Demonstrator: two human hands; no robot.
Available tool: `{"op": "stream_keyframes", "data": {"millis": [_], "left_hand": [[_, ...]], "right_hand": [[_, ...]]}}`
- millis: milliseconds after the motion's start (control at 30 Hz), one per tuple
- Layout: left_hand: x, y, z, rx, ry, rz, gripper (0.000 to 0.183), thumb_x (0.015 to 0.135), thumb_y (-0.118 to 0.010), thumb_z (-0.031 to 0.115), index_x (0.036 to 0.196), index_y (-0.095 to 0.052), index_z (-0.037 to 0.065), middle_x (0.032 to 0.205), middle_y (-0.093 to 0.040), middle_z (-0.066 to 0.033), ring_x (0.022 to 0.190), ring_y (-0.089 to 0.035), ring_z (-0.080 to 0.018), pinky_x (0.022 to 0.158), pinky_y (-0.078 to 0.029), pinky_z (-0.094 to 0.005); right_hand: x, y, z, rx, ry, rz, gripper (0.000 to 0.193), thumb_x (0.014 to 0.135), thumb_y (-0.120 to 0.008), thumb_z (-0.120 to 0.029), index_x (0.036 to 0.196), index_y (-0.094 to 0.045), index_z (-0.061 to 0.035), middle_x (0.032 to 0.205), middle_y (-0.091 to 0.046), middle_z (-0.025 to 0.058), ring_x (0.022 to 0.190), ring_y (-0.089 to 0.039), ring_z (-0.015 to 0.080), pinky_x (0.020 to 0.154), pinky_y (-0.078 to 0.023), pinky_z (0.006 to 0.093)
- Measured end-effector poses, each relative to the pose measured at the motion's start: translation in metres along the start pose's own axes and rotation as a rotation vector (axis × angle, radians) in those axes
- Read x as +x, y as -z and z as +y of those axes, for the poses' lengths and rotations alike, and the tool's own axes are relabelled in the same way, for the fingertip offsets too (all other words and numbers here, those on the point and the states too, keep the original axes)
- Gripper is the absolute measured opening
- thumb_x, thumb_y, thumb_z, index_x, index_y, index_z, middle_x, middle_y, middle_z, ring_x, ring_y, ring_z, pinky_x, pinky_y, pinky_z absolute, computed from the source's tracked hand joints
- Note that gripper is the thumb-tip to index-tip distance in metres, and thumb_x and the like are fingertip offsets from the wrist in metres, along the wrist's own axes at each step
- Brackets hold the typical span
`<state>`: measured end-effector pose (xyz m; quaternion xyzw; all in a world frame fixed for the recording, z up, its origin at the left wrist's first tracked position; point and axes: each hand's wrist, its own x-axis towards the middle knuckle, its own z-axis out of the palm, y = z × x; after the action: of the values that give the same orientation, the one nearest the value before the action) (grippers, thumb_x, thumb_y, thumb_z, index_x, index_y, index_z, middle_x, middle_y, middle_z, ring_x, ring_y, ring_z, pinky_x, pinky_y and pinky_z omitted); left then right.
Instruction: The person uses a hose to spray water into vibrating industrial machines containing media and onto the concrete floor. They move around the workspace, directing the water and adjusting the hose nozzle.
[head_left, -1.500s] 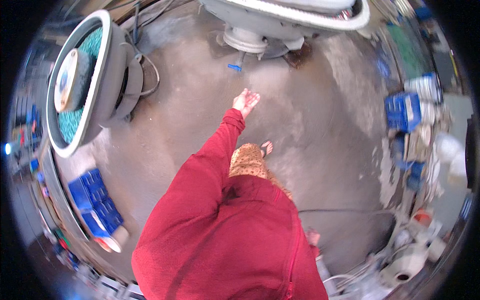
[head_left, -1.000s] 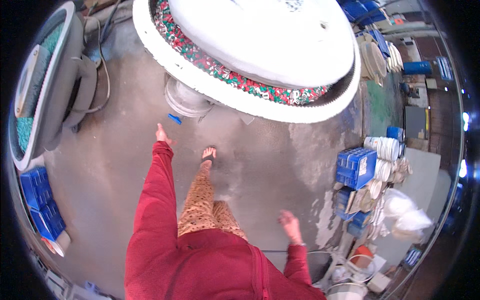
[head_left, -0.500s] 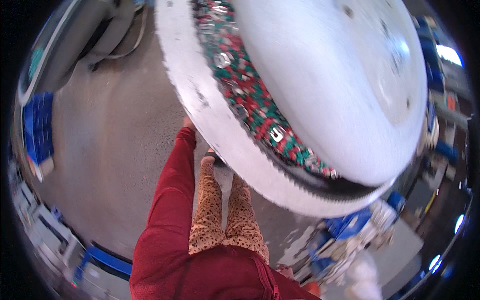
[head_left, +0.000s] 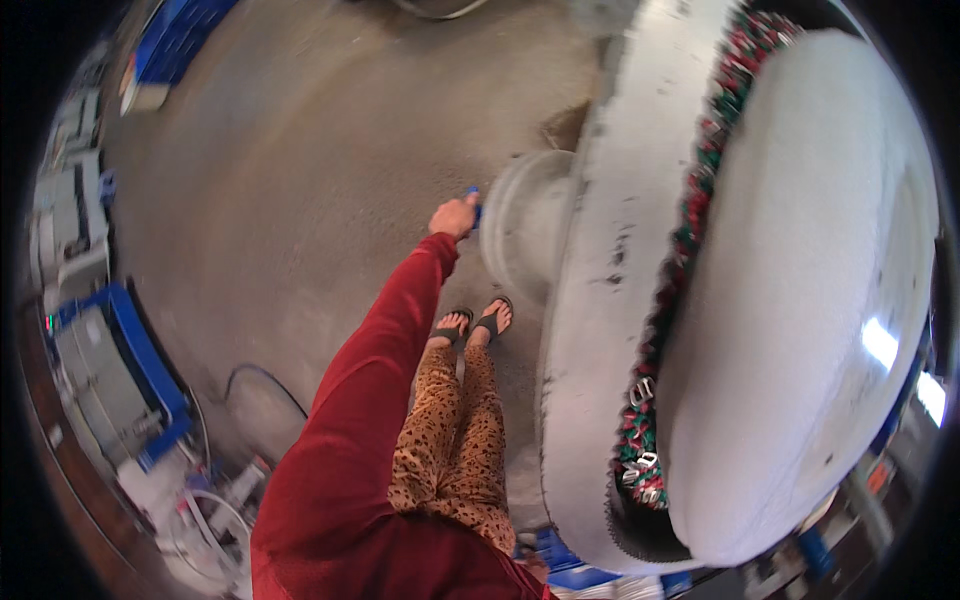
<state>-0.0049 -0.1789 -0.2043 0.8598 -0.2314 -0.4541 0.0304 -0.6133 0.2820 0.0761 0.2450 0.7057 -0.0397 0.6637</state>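
The fingers (head_left: 467,205) of the left hand (head_left: 454,217) look curled closed around a small blue handle (head_left: 476,213), just above the frame's centre; the right hand cannot be made out. The handle is probably light, hard and stiff, perhaps slippery if wet, and best gripped across its bar. Just right of it stands a round pale base (head_left: 522,225). Beyond, filling the right side, a tub (head_left: 622,250) holds red and green pieces (head_left: 705,175), likely too heavy to shift.

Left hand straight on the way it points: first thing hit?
The blue handle, right at the left hand; the two look in contact, though depth is hard to judge here.
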Motion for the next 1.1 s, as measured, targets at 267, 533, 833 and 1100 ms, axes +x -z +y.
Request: {"op": "stream_keyframes", "data": {"millis": [267,533,833,1100], "left_hand": [[0.022,-0.046,-0.011,-0.951,0.249,-0.037,0.055,0.087,-0.029,0.041,0.075,-0.062,-0.001,0.072,-0.062,-0.0164,0.051,-0.055,-0.0252,0.053,-0.046,-0.0393],[-0.06,-0.056,-0.047,-1.542,0.042,-0.343,0.062,0.09,-0.023,0.044,0.066,-0.058,-0.001,0.053,-0.054,-0.0109,0.04,-0.046,-0.0192,0.038,-0.039,-0.0315],[-0.342,-0.086,-0.34,-0.728,0.194,-0.022,0.053,0.087,-0.037,0.043,0.063,-0.063,0.003,0.057,-0.059,-0.0128,0.061,-0.06,-0.0268,0.062,-0.048,-0.0359],[-0.686,-0.124,-0.574,-1.612,0.791,1.015,0.06,0.087,-0.033,0.053,0.085,-0.063,0.0,0.074,-0.062,-0.008,0.061,-0.056,-0.013,0.056,-0.047,-0.0267]], "right_hand": [[0.009,-0.023,-0.16,-0.515,0.253,0.102,0.036,0.08,-0.038,-0.022,0.108,-0.048,-0.0023,0.083,-0.058,0.0189,0.068,-0.058,0.0308,0.058,-0.049,0.038],[-0.003,-0.016,-0.173,-0.799,0.364,0.181,0.031,0.077,-0.042,-0.013,0.105,-0.052,-0.0036,0.078,-0.06,0.0136,0.063,-0.057,0.0223,0.053,-0.047,0.0331],[0.006,-0.042,-0.114,-1.767,0.874,-0.001,0.025,0.083,-0.042,-0.01,0.102,-0.056,-0.0014,0.065,-0.054,0.0058,0.053,-0.053,0.0144,0.045,-0.043,0.0268],[-0.012,-0.197,-0.12,-1.884,0.763,-0.103,0.013,0.081,-0.046,-0.012,0.085,-0.056,-0.0049,0.06,-0.051,0.0035,0.046,-0.048,0.0136,0.038,-0.039,0.0245]]}}
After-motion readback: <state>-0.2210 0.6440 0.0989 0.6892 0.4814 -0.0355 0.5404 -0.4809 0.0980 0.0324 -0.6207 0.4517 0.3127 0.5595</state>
